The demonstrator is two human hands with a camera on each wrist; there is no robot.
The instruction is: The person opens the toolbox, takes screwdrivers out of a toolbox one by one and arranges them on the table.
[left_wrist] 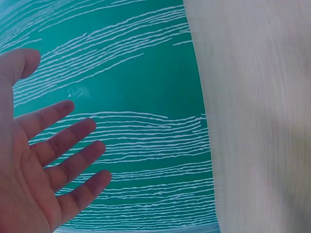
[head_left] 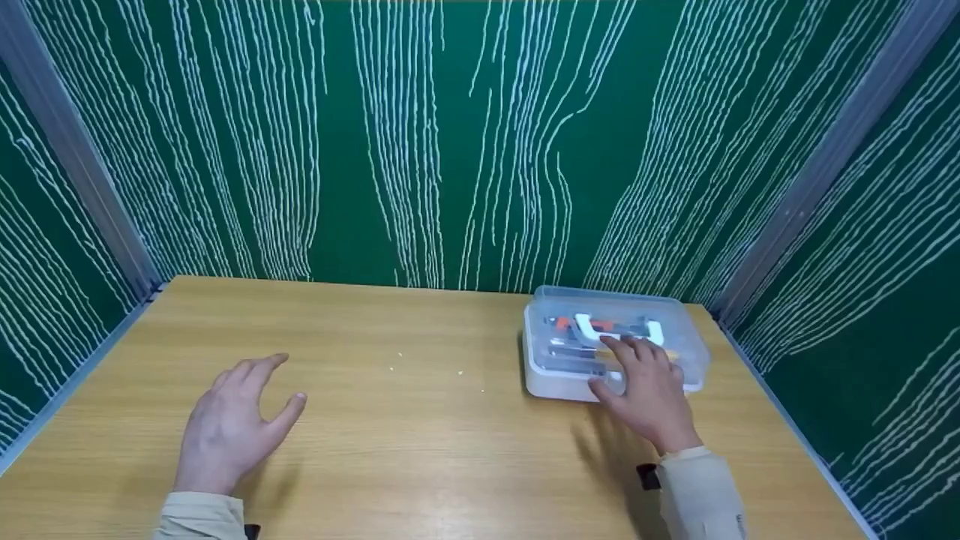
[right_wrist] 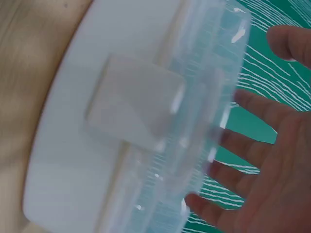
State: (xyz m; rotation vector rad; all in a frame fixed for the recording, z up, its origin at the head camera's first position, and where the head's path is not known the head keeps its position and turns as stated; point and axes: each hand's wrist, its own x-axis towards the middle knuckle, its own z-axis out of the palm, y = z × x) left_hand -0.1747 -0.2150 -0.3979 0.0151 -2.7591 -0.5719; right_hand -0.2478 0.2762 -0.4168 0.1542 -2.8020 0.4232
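A white plastic box (head_left: 559,385) with a clear lid (head_left: 679,319) stands at the back right of the table. Its lid carries a white handle (head_left: 587,330), and through the plastic orange and dark items show. My right hand (head_left: 651,390) is over the front of the box, fingers spread near the handle, holding nothing. In the right wrist view a white latch (right_wrist: 136,102) covers the seam on the box's side. My left hand (head_left: 229,424) hovers over the left part of the table, fingers and thumb apart, with nothing in it.
The wooden table (head_left: 360,322) has several tiny white specks (head_left: 460,373) near its middle. A green wall (head_left: 337,150) with wavy white lines rises behind it, and metal posts (head_left: 810,187) stand at the back corners.
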